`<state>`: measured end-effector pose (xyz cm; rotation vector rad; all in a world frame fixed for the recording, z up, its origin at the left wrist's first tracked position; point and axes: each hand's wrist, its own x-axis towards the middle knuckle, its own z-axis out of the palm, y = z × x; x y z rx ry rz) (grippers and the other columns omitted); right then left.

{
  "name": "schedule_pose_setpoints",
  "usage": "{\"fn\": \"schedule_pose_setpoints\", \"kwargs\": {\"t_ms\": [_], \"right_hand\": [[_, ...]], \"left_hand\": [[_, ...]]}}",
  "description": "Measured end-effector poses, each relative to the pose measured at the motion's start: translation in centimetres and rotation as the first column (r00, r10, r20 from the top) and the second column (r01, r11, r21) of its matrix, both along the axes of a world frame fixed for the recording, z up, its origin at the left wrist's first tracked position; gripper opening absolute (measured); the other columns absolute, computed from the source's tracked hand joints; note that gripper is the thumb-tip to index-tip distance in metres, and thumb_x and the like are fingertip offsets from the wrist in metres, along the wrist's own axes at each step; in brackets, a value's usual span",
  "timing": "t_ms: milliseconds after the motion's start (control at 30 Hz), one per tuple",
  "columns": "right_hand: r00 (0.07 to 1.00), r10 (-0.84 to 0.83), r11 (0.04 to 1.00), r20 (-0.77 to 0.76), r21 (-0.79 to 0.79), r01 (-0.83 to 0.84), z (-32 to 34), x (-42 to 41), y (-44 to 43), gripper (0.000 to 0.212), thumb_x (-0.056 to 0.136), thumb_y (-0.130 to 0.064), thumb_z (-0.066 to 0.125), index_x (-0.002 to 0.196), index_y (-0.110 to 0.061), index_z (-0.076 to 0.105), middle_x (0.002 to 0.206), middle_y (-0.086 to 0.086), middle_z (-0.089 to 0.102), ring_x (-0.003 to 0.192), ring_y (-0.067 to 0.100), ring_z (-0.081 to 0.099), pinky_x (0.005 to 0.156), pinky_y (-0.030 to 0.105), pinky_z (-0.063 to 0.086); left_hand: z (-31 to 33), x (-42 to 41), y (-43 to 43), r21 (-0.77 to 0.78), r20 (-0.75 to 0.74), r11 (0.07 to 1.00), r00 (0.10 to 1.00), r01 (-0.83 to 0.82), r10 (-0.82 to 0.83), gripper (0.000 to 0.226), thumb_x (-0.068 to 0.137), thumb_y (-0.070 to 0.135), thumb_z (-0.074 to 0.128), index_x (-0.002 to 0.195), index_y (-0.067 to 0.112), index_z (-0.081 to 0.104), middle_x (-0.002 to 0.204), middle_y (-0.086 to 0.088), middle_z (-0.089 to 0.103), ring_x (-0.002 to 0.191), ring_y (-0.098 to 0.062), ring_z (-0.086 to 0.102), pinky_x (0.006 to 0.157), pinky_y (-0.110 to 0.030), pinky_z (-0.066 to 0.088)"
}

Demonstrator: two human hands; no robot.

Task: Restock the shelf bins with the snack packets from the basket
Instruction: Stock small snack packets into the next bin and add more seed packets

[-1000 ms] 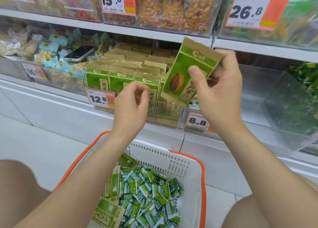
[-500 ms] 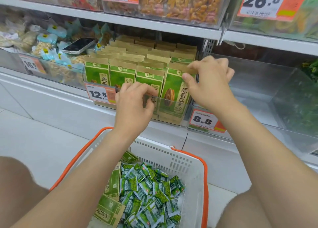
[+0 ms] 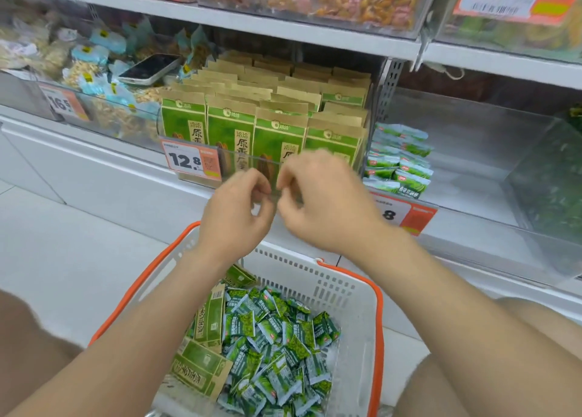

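Brown-and-green seed packets (image 3: 277,139) stand upright in rows in a clear shelf bin (image 3: 365,152) tagged 12.8. My left hand (image 3: 236,211) and my right hand (image 3: 327,202) hover side by side just in front of the bin's clear front wall. Their fingers are loosely curled and hold nothing. Below them stands a white basket with an orange rim (image 3: 356,293). It holds many small green snack packets (image 3: 277,347) and a few of the larger brown-and-green packets (image 3: 201,369) at its left side.
The clear bin to the right (image 3: 472,152) holds a small stack of green-white packets (image 3: 400,161) at its left end. A phone (image 3: 148,69) lies on snacks in the bin to the left. Upper shelf bins overhang. My knees flank the basket.
My right hand set the packet into the front right row of the bin and let go. Both hands have since dropped down in front of the bin.
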<state>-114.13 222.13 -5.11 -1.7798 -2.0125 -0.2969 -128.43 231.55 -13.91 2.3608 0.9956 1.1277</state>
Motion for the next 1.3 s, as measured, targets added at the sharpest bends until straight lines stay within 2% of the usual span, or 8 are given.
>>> {"fn": "schedule_pose_setpoints", "kwargs": {"t_ms": [100, 267, 367, 500, 767, 867, 1000, 1300], "right_hand": [[0.987, 0.103, 0.901, 0.127, -0.433, -0.039, -3.2, -2.2, -0.4, 0.004, 0.085, -0.018, 0.055, 0.084, -0.021, 0.059, 0.072, 0.001, 0.054, 0.069, 0.028, 0.057, 0.05, 0.032, 0.039], [0.933, 0.283, 0.67, 0.221, -0.742, -0.027, -8.9, -4.9, -0.8, 0.028, 0.096, -0.016, 0.054, 0.072, -0.02, 0.04, 0.073, 0.001, 0.043, 0.057, 0.019, 0.046, 0.053, 0.03, 0.039], [0.92, 0.321, 0.575, 0.224, -0.818, -0.001, -10.5, -5.6, -0.9, 0.019, 0.097, -0.01, 0.053, 0.079, -0.017, 0.049, 0.083, 0.005, 0.051, 0.061, 0.019, 0.052, 0.049, 0.03, 0.037], [0.917, 0.349, 0.534, 0.195, -0.845, -0.023, -11.2, -6.2, -0.8, 0.025, 0.098, -0.007, 0.05, 0.077, -0.017, 0.042, 0.082, 0.004, 0.049, 0.062, 0.02, 0.052, 0.051, 0.032, 0.039], [0.904, 0.392, 0.514, 0.172, -0.856, -0.06, -11.7, -6.9, -0.6, 0.008, 0.1, -0.011, 0.052, 0.099, -0.012, 0.06, 0.08, 0.003, 0.051, 0.061, 0.018, 0.05, 0.049, 0.03, 0.037], [0.91, 0.383, 0.508, 0.157, -0.859, -0.065, -11.3, -6.7, -0.6, 0.008, 0.101, -0.013, 0.053, 0.099, -0.013, 0.061, 0.081, 0.002, 0.05, 0.062, 0.019, 0.051, 0.051, 0.03, 0.038], [0.927, 0.347, 0.528, 0.142, -0.846, -0.068, -9.8, -5.6, -0.6, 0.018, 0.104, -0.017, 0.049, 0.087, -0.019, 0.051, 0.086, 0.003, 0.053, 0.064, 0.019, 0.052, 0.051, 0.031, 0.037], [0.979, 0.178, 0.599, 0.094, -0.8, -0.032, -5.9, -0.4, -1.0, 0.057, 0.086, 0.002, 0.059, 0.131, -0.029, 0.044, 0.116, 0.003, 0.047, 0.098, 0.031, 0.059, 0.067, 0.042, 0.049]], "left_hand": [[-3.7, -1.7, 0.7, -0.28, -0.382, 0.96, 0.914, 0.023, -0.133, 0.019, 0.078, 0.047, 0.047, 0.069, 0.031, 0.049, 0.064, 0.011, 0.057, 0.07, -0.022, 0.062, 0.061, -0.035, 0.046], [-13.1, -5.0, 0.3, -0.461, -0.794, 0.874, 0.511, -0.152, -0.33, 0.023, 0.095, 0.023, 0.056, 0.072, 0.024, 0.056, 0.076, 0.002, 0.061, 0.078, -0.027, 0.063, 0.069, -0.036, 0.05], [-17.9, -6.7, -1.4, -0.57, -0.816, 0.798, 0.248, -0.198, -0.522, 0.021, 0.098, 0.006, 0.049, 0.104, 0.002, 0.068, 0.082, -0.005, 0.059, 0.076, -0.026, 0.057, 0.069, -0.041, 0.051], [-22.1, -8.5, -3.1, -0.627, -0.774, 0.748, 0.061, -0.219, -0.631, 0.065, 0.095, -0.012, 0.05, 0.155, 0.011, 0.045, 0.15, -0.008, 0.054, 0.129, -0.03, 0.059, 0.103, -0.039, 0.054], [-23.2, -8.2, -3.1, -0.55, -0.827, 0.826, -0.053, -0.125, -0.559, 0.045, 0.095, 0.014, 0.074, 0.138, 0.016, 0.061, 0.13, -0.007, 0.064, 0.114, -0.029, 0.066, 0.089, -0.04, 0.057], [-22.0, -7.7, -2.3, -0.595, -0.801, 0.785, 0.053, -0.175, -0.596, 0.038, 0.096, 0.025, 0.076, 0.129, 0.009, 0.067, 0.125, -0.01, 0.069, 0.112, -0.03, 0.067, 0.088, -0.04, 0.054], [-19.0, -6.8, -0.7, -0.695, -0.691, 0.696, 0.434, -0.182, -0.578, 0.033, 0.095, 0.033, 0.077, 0.115, 0.008, 0.07, 0.118, -0.011, 0.071, 0.099, -0.03, 0.065, 0.089, -0.037, 0.051], [-7.7, -2.3, -1.1, -0.915, -0.012, 0.385, 0.945, 0.122, -0.328, 0.023, 0.113, 0.02, 0.046, 0.113, 0.014, 0.068, 0.088, 0.003, 0.072, 0.074, -0.01, 0.065, 0.063, -0.025, 0.049]]}}
